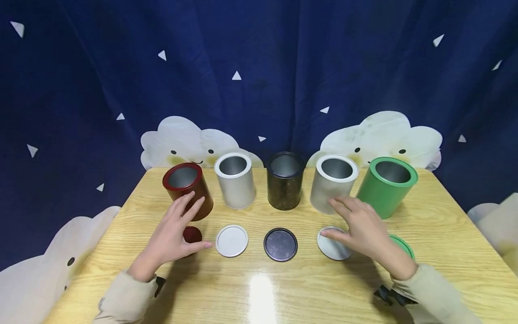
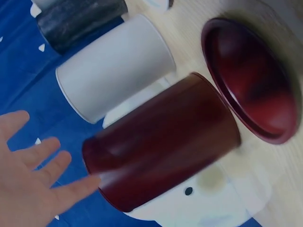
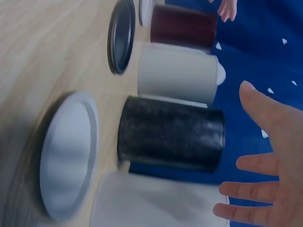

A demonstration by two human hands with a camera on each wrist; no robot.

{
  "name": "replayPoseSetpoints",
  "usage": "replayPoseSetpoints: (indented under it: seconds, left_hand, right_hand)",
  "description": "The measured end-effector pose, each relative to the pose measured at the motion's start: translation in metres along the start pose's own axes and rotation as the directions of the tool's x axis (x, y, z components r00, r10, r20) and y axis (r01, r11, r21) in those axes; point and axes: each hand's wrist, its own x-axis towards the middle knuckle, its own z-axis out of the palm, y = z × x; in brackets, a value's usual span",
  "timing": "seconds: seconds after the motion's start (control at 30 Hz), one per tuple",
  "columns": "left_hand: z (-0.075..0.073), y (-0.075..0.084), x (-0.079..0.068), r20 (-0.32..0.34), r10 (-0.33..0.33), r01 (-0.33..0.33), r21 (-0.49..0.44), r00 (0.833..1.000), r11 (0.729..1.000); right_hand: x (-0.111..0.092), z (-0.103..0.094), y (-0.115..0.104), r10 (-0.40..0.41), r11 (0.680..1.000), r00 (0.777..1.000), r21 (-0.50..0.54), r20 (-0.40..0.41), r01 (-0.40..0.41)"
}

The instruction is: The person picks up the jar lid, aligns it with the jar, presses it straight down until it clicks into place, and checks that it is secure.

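My left hand (image 1: pixel 170 236) hovers with spread fingers over a dark red lid (image 2: pixel 255 80), in front of an uncovered dark red can (image 2: pixel 163 142). It grips nothing. On the other side, my right hand (image 1: pixel 364 229) is held above a pale grey lid (image 3: pixel 70 158), its fingers reaching toward a pale grey can (image 1: pixel 323 193) with a white rim. Those fingers are straight and hold nothing. A green lid (image 1: pixel 404 246) is partly hidden behind the right forearm, and an uncovered green can (image 1: pixel 378 198) stands behind that hand.
Between the hands stand a white-rimmed can (image 1: pixel 238 189) and a black can (image 1: pixel 284 191), both uncovered. A white lid (image 1: pixel 232 241) and a black lid (image 1: pixel 280 244) lie flat before them. The wooden table (image 1: pixel 226 297) ends at a dark blue curtain (image 1: pixel 259 67) with cloud shapes.
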Motion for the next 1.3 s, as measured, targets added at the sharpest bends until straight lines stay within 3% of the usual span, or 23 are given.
replayPoseSetpoints:
  seconds: [0.23,0.93,1.3]
  left_hand:
    - [-0.006,-0.012,-0.013,0.043,-0.048,0.054,-0.143,0.998,0.988]
    - [-0.022,-0.047,-0.037,0.091,-0.148,0.165,-0.210,0.985,0.964]
    - [-0.022,-0.068,-0.048,0.126,-0.157,0.181,-0.212,0.980,0.960]
  right_hand:
    - [0.015,0.018,-0.016,-0.092,0.996,0.996,0.019,0.014,0.092]
    - [0.068,0.049,-0.077,-0.195,0.971,0.975,0.162,0.105,0.177]
    - [0.086,0.068,-0.111,-0.250,0.953,0.956,0.211,0.151,0.216]
